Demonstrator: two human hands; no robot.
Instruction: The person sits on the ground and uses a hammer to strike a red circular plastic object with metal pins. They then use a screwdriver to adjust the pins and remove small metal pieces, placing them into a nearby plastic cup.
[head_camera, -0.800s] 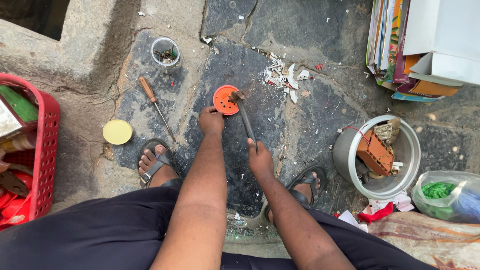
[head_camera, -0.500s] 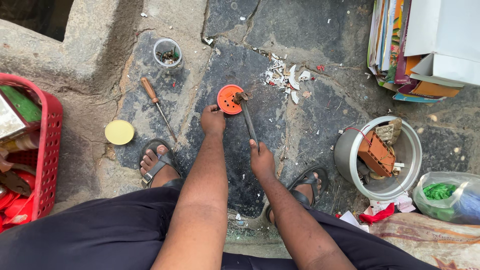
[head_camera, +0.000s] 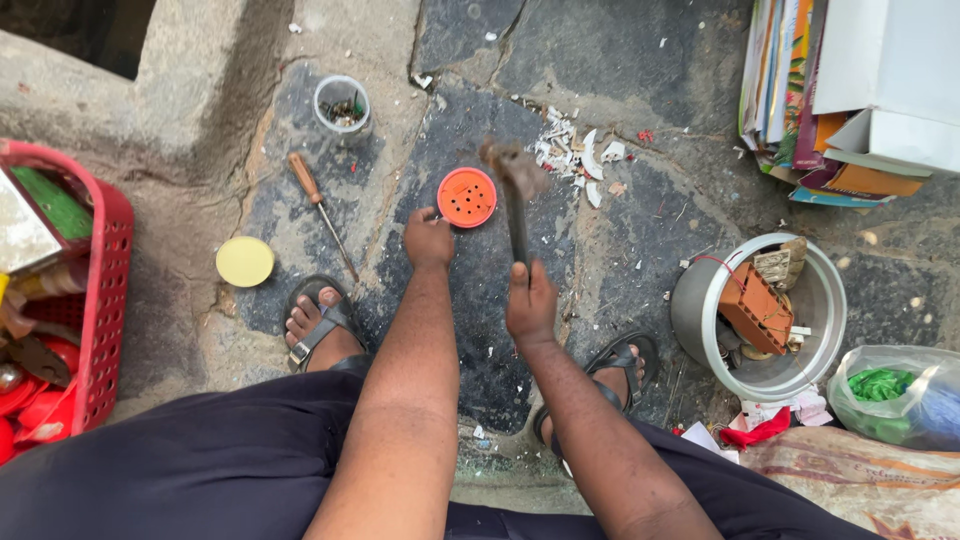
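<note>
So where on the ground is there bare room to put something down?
Bare stone lies between the hammer and the pot, below the white shards. A smaller patch sits between the screwdriver and the orange disc. Crowded: shards above the disc, the right side with pot, bags and books.

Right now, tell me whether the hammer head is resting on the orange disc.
No, the hammer is raised in the right hand, its blurred head beside the orange disc, not on it.
</note>
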